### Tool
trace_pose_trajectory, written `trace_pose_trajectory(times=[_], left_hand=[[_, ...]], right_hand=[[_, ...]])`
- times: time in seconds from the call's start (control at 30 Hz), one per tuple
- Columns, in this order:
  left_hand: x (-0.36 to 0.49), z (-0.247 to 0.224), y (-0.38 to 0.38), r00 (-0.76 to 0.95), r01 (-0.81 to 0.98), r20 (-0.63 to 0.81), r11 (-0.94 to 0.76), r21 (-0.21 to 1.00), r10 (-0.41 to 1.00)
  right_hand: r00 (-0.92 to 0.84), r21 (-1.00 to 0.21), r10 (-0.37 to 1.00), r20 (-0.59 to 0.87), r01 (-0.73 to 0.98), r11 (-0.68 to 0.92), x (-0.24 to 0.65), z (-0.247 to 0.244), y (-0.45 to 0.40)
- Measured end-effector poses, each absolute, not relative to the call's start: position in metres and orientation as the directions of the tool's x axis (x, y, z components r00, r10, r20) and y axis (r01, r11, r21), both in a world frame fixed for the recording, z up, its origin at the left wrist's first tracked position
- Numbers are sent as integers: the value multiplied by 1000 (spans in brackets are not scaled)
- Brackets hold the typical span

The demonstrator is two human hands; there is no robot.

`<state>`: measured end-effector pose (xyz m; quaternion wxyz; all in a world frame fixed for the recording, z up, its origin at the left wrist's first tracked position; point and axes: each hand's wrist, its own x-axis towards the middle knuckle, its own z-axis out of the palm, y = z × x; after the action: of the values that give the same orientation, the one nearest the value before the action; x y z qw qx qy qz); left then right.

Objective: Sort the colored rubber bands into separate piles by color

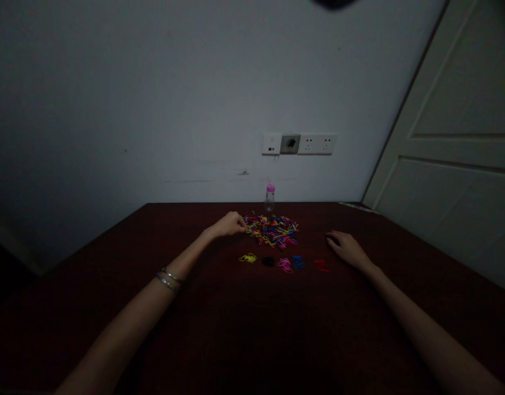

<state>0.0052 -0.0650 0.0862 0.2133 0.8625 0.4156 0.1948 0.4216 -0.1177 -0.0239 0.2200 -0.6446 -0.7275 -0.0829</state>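
A mixed heap of small colourful bands (272, 229) lies toward the back of the dark red table (252, 329). My left hand (231, 224) is at the heap's left edge, its fingers pinched together by some yellow bands; whether one is between the fingertips is too small to tell. In front of the heap, from left to right, lie small groups: yellow (248, 258), black (268, 261), pink (285, 265), blue (298, 262) and red (321, 265). My right hand (346, 248) rests on the table right of the heap, fingers apart, holding nothing.
A clear bottle with a pink cap (270, 197) stands behind the heap, near the wall. Sockets and switches (299, 144) are on the wall above. A thin strip (359, 208) lies at the back right edge, beside a white door (453, 164).
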Motion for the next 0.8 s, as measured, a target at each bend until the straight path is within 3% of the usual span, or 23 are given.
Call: trace_pose_trajectory(times=[0.27,0.5,0.67,0.8], left_hand=[[-2,84,-93,688,601,-81,-504,620,721],[-6,73,-92,733,574,-168,-467,673,659],[-10,67,-81,685,556,-100,-430,711,721],[-13,60,-64,596,538,41,-437,721,802]], right_hand=[[-63,-188,893,445,969,162,421,-26,-118],[-73,-185,890,450,967,173,420,-24,-119],[-69,-171,890,452,972,162,418,-22,-120],[-70,-167,894,442,973,159,418,-22,-122]])
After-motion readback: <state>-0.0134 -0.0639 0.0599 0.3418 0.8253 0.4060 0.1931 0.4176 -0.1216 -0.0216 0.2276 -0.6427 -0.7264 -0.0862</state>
